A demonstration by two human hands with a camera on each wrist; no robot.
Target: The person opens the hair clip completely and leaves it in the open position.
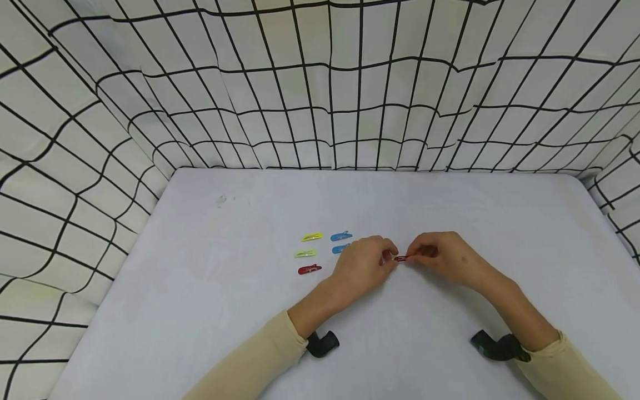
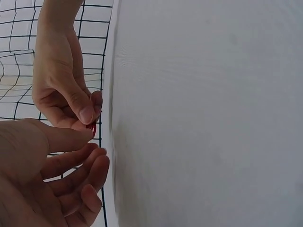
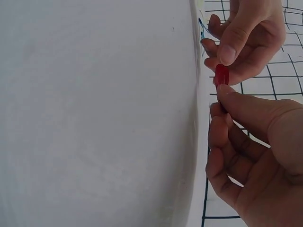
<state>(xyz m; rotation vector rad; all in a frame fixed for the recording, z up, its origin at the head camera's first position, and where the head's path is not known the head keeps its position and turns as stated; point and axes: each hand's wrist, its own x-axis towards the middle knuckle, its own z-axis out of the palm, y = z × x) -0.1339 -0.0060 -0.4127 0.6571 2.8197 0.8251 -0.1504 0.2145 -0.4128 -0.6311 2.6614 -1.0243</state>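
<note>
A small red hair clip (image 1: 400,258) is held up between my two hands over the white table. My right hand (image 1: 447,258) pinches one end between thumb and index finger; in the right wrist view the clip (image 3: 221,74) sticks up from that pinch. At its other end, the thumb and fingertips of my left hand (image 1: 365,264) grip it. Left of my left hand lie a second red clip (image 1: 309,269), a yellow clip (image 1: 312,236), a yellow-green clip (image 1: 305,253) and two blue clips, one farther back (image 1: 341,236) and one nearer (image 1: 340,249), partly covered by that hand.
White cloth covers the table (image 1: 200,289). Walls with a black grid (image 1: 330,89) stand behind it and at both sides. Black curved pieces stick out near the left cuff (image 1: 322,344) and the right cuff (image 1: 495,347).
</note>
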